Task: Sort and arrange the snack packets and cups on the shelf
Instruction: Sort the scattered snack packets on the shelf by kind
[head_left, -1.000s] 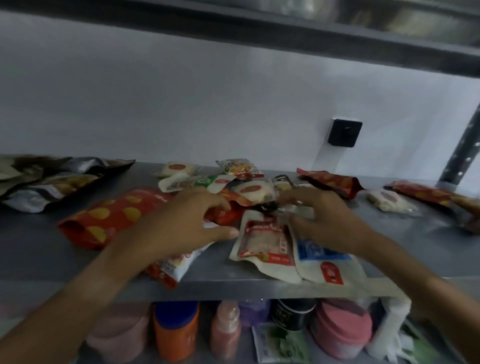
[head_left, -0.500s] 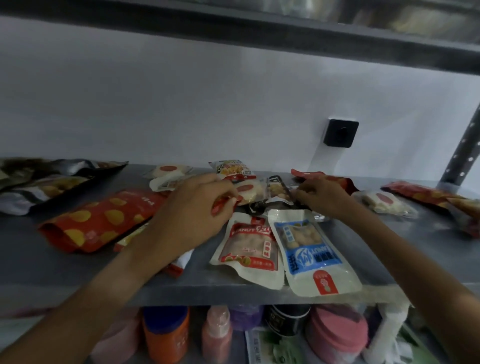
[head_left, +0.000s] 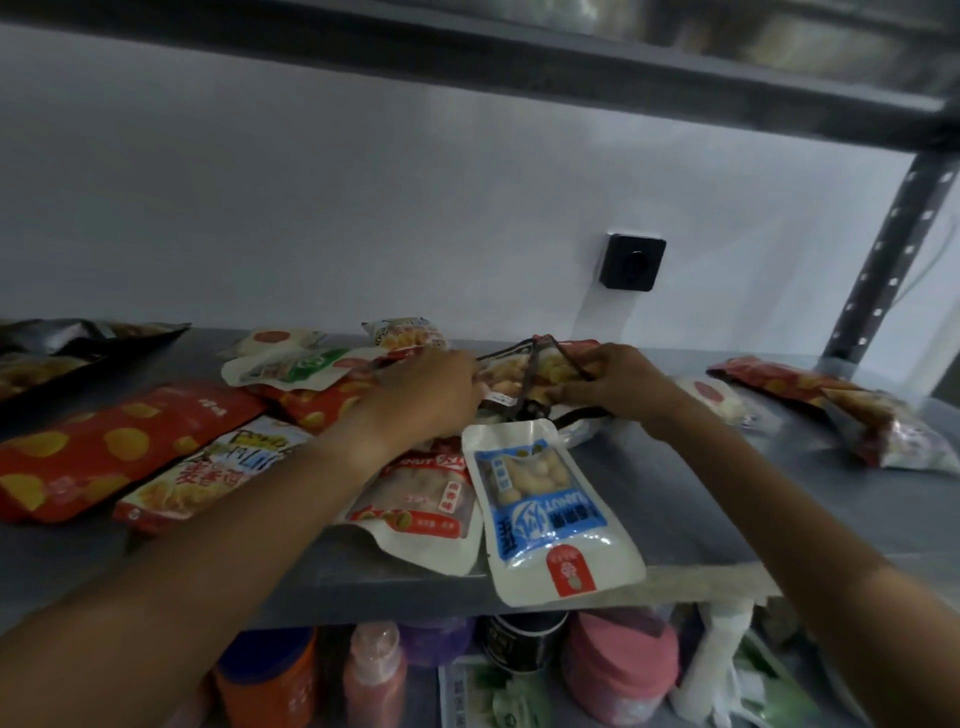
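Grey shelf (head_left: 701, 499), scattered snack packets, blue peanut pouch (head_left: 545, 514), red chip bag (head_left: 104, 452)

Red peanut pouch (head_left: 421, 499) half hidden under left forearm (head_left: 291, 499).

You have one view only, from a wide-angle camera worn on your head. It faces forward and slightly down onto the grey shelf (head_left: 727, 499), close enough that both forearms enter from the bottom corners. Your left hand (head_left: 415, 400) and right hand (head_left: 618, 384) meet near centre frame. The white wall fills 12 o'clock, with the upper shelf edge (head_left: 519, 62) above it. The perforated upright (head_left: 893, 249) stands at 2 o'clock. The lower shelf's containers show at 6 o'clock. Straight lines bend toward the frame edges.
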